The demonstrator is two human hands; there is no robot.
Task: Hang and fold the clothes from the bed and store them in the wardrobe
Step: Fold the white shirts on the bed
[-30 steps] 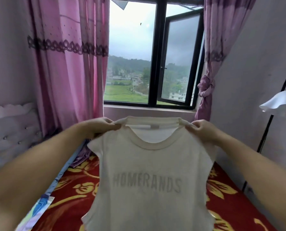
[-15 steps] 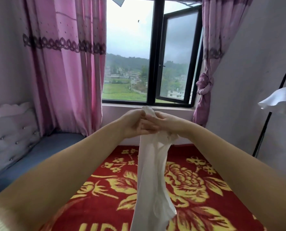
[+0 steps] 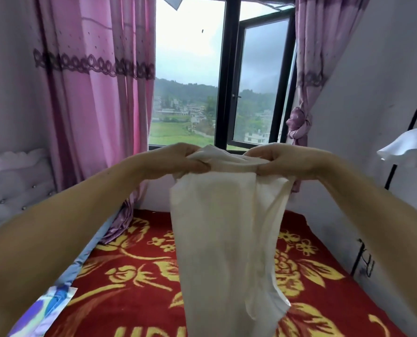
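Your hands now spread apart from half a second ago, left hand [image 3: 180, 160] and right hand [image 3: 279, 160] each pinching shirt [image 3: 226, 239] top, shirt hanging folded lengthwise above red bed [image 3: 139, 276].

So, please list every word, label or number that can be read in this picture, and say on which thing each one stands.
"HN", partly readable: large yellow letters on the red blanket, cut off by the bottom edge and partly hidden behind the cream shirt, so the full word cannot be told.
Cream shirt, held up by the left hand and the right hand: no print shows in its present fold.
Nothing else carries readable text.
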